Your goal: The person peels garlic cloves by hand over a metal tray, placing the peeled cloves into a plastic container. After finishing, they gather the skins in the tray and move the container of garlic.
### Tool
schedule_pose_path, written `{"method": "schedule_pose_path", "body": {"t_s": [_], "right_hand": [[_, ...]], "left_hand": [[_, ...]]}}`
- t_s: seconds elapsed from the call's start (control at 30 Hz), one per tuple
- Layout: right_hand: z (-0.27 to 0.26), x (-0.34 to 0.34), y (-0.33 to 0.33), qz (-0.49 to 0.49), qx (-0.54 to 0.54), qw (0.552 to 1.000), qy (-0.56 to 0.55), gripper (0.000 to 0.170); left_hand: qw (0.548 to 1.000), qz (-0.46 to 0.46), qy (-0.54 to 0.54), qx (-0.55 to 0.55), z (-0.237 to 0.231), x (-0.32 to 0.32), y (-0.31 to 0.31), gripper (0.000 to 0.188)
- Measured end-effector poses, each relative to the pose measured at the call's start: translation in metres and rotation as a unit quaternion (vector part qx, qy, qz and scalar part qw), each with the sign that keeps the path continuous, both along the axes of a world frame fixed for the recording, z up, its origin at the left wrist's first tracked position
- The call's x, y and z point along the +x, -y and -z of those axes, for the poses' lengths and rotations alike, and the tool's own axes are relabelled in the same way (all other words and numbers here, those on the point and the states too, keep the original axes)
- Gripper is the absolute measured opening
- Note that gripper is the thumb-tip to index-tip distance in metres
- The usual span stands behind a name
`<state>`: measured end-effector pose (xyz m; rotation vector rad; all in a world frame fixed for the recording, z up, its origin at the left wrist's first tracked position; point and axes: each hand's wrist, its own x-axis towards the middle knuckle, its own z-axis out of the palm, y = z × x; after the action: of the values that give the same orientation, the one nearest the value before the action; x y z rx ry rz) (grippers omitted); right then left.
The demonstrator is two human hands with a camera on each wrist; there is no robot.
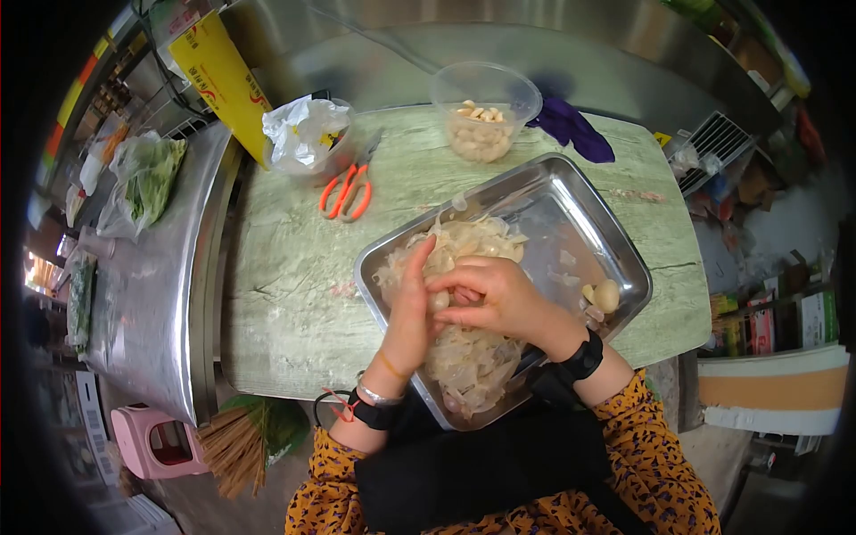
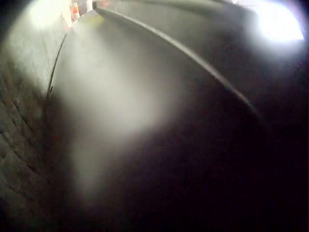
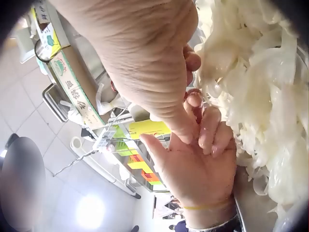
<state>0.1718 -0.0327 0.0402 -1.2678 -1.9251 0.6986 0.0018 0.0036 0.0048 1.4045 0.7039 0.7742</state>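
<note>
My two hands meet above a steel tray heaped with papery garlic skins. A pale garlic clove shows between them in the head view. The left hand holds it with curled fingers, its thumb sticking out. From the other side the thumb and forefinger of the right hand pinch at the clove. In the right wrist view the right hand reaches its thumb into the left palm, partly hiding the clove. The left wrist view is dark and blurred.
Garlic pieces lie in the tray's right corner. Behind stands a clear tub of peeled cloves, beside a purple cloth. Orange-handled scissors lie on the table, near a bowl with a white plastic bag and a yellow box.
</note>
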Motion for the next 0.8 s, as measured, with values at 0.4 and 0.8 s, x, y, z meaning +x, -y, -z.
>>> {"method": "schedule_pose_path", "body": {"t_s": [0.4, 0.8], "right_hand": [[0.001, 0.0, 0.002, -0.001, 0.038, 0.999, -0.004, 0.022], [0.012, 0.005, -0.003, -0.056, -0.227, 0.904, -0.358, 0.018]], "left_hand": [[0.991, -0.006, 0.093, -0.097, -0.012, 0.0, 0.007, 0.062], [0.995, -0.038, 0.095, -0.007, -0.001, -0.007, 0.011, 0.035]]}}
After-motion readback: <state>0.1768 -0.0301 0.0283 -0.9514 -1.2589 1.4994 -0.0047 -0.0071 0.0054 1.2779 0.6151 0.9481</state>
